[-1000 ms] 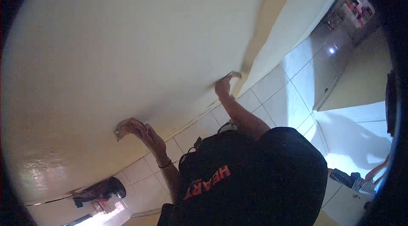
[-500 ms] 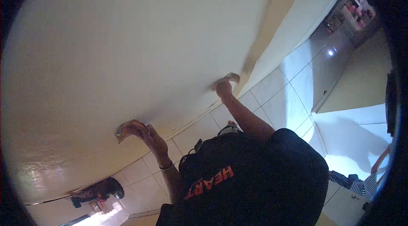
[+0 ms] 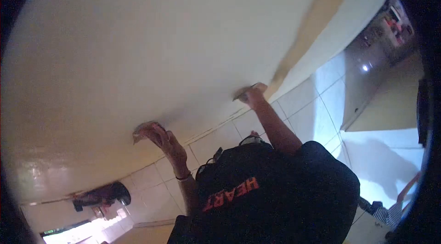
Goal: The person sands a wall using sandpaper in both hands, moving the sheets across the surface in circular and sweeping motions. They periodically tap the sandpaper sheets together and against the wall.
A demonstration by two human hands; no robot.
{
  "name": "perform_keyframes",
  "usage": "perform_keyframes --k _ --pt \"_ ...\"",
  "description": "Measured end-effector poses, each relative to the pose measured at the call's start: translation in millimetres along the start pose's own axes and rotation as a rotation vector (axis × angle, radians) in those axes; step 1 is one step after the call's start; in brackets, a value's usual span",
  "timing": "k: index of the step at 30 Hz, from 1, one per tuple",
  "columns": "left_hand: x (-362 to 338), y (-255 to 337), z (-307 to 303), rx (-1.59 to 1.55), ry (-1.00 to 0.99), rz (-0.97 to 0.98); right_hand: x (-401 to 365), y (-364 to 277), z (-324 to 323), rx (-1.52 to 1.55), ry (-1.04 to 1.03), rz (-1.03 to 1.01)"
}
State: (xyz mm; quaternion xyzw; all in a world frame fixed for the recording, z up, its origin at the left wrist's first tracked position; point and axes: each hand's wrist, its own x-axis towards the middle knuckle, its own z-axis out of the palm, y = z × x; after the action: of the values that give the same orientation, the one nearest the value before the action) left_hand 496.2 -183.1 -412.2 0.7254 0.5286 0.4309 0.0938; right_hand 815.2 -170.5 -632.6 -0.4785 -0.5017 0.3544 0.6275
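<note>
A broad pale wall (image 3: 151, 51) fills the upper left, with a tan band (image 3: 312, 23) running down its right part. Against the wall at lower left is my left hand (image 3: 161, 138), its fingers bent over a thin sheet (image 3: 136, 137) whose edge sticks out past the fingertips. A bracelet circles that wrist. Farther right, near the wall's lower edge, my right hand (image 3: 255, 95) presses another thin sheet (image 3: 240, 93) to the surface. What the sheets are made of cannot be made out, and the fingers partly hide both.
White floor tiles (image 3: 216, 140) run along the wall's base. My black shirt (image 3: 285, 193) covers the lower middle. A person in striped clothing (image 3: 394, 214) is at the lower right edge. A dark object (image 3: 103, 196) lies at lower left. Blurred items (image 3: 395, 23) show at upper right.
My left hand has shifted slightly up and right in view, and my right hand slightly right. The whole view has shifted too. Both hands remain at the wall with their sheets.
</note>
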Motion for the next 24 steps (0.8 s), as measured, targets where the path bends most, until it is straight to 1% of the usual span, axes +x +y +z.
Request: perform_keyframes --k 1,2,3,4,5,6,7,8,10,11,12,14,15,16,17,18,19,20,21,22,23,24 --pt "1.3 -1.1 -4.8 -0.041 -0.009 0.016 -1.2 33.2 3.6 0.012 -0.022 -0.001" --pt "4.0 -4.5 -10.6 -0.027 0.005 0.005 -16.1 67.0 -35.0 -0.099 0.057 0.138" --pt "5.9 -9.2 -18.5 -0.073 0.055 -0.032 -9.0 101.5 -69.0 -0.213 0.135 0.276" --pt "7.8 -15.2 -25.9 -0.119 0.106 -0.068 -6.1 105.1 -59.4 -0.331 0.213 0.413" --pt "7.2 -24.3 -35.4 -0.107 0.118 -0.08 -5.6 107.4 -49.7 -0.328 0.192 0.412" --pt "7.2 -36.6 -44.4 -0.014 0.132 -0.082 -11.2 106.3 -51.6 -0.356 0.117 0.388" --pt "5.2 -45.1 -54.7 0.075 0.147 -0.08 -11.0 91.1 -39.2 -0.384 0.046 0.359" --pt "6.4 -47.2 -57.4 0.085 0.153 -0.088 -6.5 77.8 -20.9 -0.411 -0.023 0.332" --pt "5.3 -47.4 -58.8 -0.04 0.14 -0.115 -0.6 50.5 25.9 -0.463 -0.156 0.279" --pt "-0.2 -51.4 -63.4 -0.082 0.074 -0.16 6.1 30.6 58.5 -0.49 -0.221 0.251" --pt "-5.1 -54.7 -69.2 -0.075 0.08 -0.167 -10.0 9.3 84.2 -0.517 -0.289 0.22" --pt "-13.7 -60.1 -79.3 0.066 -0.156 -0.125 -38.3 -36.9 137.7 -0.569 -0.421 0.148" --pt "-16.4 -52.9 -83.4 -0.062 -0.045 -0.111 -37.2 -56.5 152.1 -0.596 -0.485 0.114" --pt "-20.4 -54.7 -94.1 -0.061 -0.041 -0.116 -36.6 -92.4 174.4 -0.685 -0.672 0.062" --pt "-27.7 -57.9 -106.1 -0.289 -0.214 -0.316 -40.1 -116.6 191.3 -0.774 -0.859 0.009" --pt "-33.4 -60.5 -119.4 -0.52 -0.388 -0.514 -67.1 -33.5 215.8 -0.116 -0.796 0.178" --pt "-36.9 -52.6 -127.8 -0.601 -0.409 -0.599 -70.2 -58.2 228.2 0.077 -0.797 0.336" --pt "-38.5 -51.5 -133.7 -0.608 -0.406 -0.602 -66.1 -96.8 242.3 0.27 -0.789 0.493" --pt "-37.6 -52.7 -137.1 -0.434 -0.472 -0.649 -62.0 -113.8 248.9 0.264 -0.788 0.496" --pt "-38.5 -54.7 -139.5 -0.261 -0.538 -0.691 -60.1 -127.3 252.5 0.486 -0.705 0.696" --pt "-47.1 -71.5 -130.5 -0.387 -0.49 -0.733 -60.6 -133.0 252.9 0.704 -0.604 0.894" --pt "-57.7 -92.4 -116.8 -0.401 -0.495 -0.74 -63.2 -130.1 250.6 0.692 -0.597 0.903"
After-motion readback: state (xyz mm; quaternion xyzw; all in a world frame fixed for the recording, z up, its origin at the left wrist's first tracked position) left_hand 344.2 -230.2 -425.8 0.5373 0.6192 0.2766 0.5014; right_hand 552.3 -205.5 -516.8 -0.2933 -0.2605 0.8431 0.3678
